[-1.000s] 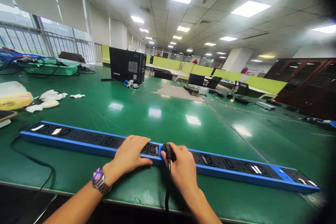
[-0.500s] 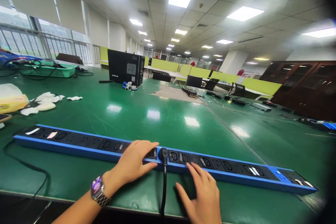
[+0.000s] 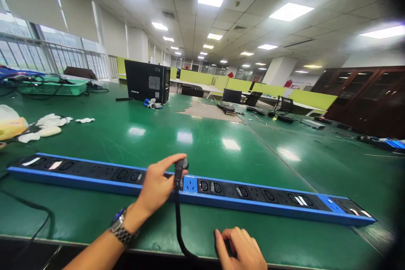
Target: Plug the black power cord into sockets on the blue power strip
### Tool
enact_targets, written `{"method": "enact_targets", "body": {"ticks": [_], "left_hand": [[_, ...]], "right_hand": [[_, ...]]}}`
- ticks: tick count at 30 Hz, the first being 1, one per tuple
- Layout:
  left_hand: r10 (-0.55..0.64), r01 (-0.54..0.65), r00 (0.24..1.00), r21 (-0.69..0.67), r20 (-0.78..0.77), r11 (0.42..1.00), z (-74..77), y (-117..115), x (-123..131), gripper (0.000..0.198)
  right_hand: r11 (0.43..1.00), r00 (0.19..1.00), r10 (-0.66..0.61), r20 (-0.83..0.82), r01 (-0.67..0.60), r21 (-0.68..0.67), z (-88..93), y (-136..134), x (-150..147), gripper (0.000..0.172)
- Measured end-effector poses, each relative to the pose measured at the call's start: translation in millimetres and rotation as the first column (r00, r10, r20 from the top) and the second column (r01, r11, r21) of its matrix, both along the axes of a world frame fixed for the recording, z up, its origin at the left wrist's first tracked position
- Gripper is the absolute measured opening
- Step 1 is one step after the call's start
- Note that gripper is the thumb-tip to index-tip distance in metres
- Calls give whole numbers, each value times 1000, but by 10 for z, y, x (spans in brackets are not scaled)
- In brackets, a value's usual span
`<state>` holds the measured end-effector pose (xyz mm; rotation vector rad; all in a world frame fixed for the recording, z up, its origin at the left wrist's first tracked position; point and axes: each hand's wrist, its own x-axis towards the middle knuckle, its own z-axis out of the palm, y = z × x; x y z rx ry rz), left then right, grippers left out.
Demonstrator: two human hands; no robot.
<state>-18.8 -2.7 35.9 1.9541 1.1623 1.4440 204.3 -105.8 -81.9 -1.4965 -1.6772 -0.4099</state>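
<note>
A long blue and black power strip [image 3: 253, 194] lies across the green table near its front edge. My left hand [image 3: 157, 185] grips a black power plug [image 3: 180, 168] just above the strip's middle, apart from the sockets. From the plug its black cord [image 3: 177, 223] hangs down over the table edge. The blue socket [image 3: 190, 184] right of the plug shows bare holes. My right hand [image 3: 239, 248] rests low at the table's front edge, fingers curled with a gap to the thumb; nothing shows in it.
A black computer case [image 3: 147, 81] stands farther back with crumpled gloves [image 3: 153, 103] beside it. At the left are a green basket [image 3: 53, 87] of cables and white scraps [image 3: 50, 124]. Another thin black cable [image 3: 34, 206] lies at front left. Loose electronics [image 3: 226, 109] lie toward the back.
The plug has come out of the blue socket and is now lifted in my left hand, slightly left. My right hand has drawn back from the strip toward the table edge, its fingers curling.
</note>
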Motion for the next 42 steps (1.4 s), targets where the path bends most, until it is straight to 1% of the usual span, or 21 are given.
{"method": "enact_targets", "body": {"ticks": [2, 4, 5, 7, 10, 15, 20, 22, 25, 27, 28, 30, 31, 32, 35, 36, 37, 39, 41, 42], "left_hand": [[97, -95, 994, -26, 55, 995, 69, 44, -218, 41], [164, -159, 984, -78, 63, 984, 77, 71, -467, 48], [170, -166, 985, -109, 28, 980, 61, 72, -585, 49], [141, -150, 988, -165, -65, 975, 2, 51, -776, 50], [116, -145, 980, -180, -162, 973, -92, -2, -911, 50], [60, -113, 956, -171, -288, 979, -159, -39, -893, 46], [84, -131, 906, -86, -415, 988, -200, -12, -866, 43], [84, -125, 889, -63, -451, 990, -227, 7, -870, 41], [80, -124, 864, -57, -497, 991, -268, 17, -898, 41], [53, -110, 836, -73, -546, 991, -296, 8, -929, 50], [42, -108, 817, -80, -574, 991, -312, 3, -945, 61], [48, -126, 772, -79, -634, 989, -350, -2, -977, 90], [61, -142, 749, -69, -659, 987, -371, -2, -991, 100], [76, -155, 729, -56, -680, 986, -393, 1, -1002, 105], [86, -144, 695, -21, -714, 989, -453, 10, -1025, 104], [84, -135, 690, -13, -718, 991, -467, 11, -1029, 101], [81, -128, 687, -10, -722, 992, -479, 10, -1031, 99], [80, -120, 680, -4, -729, 993, -495, 6, -1028, 96], [98, -128, 669, 16, -736, 992, -503, 0, -1020, 95], [110, -135, 662, 26, -742, 990, -504, -2, -1014, 96]], "right_hand": [[1000, 1000, 5, -8, -5, 2, 13, -10, 4, 33], [1000, 1000, 7, -12, -7, -8, 31, -20, -2, 33], [1000, 1000, 4, -11, -5, -19, 42, -23, -10, 34], [999, 1000, -12, -7, 11, -47, 68, -26, -31, 36], [996, 999, -41, -13, 40, -77, 103, -29, -59, 38], [994, 999, -26, -24, 23, -108, 128, -46, -74, 41], [980, 996, -66, -53, 55, -189, 163, -56, -78, 43], [977, 996, -13, -88, -6, -215, 190, -42, -85, 42], [961, 980, 158, -122, -181, -210, 273, 19, -157, 31], [939, 958, 261, -124, -281, -196, 376, 96, -281, 22], [930, 947, 294, -125, -314, -192, 443, 148, -370, 17], [919, 937, 319, -145, -343, -194, 593, 281, -592, 9], [914, 932, 329, -150, -354, -196, 669, 360, -717, 6], [908, 929, 338, -152, -364, -208, 740, 446, -847, 9], [869, 918, 374, -130, -396, -296, 885, 707, -1219, 36], [850, 910, 397, -122, -414, -324, 906, 782, -1327, 43], [829, 897, 425, -120, -439, -347, 916, 847, -1420, 47], [792, 866, 468, -175, -499, -352, 917, 941, -1554, 44], [777, 813, 474, -337, -566, -274, 920, 995, -1593, 36], [784, 771, 456, -445, -585, -209, 928, 1012, -1569, 32]]}}
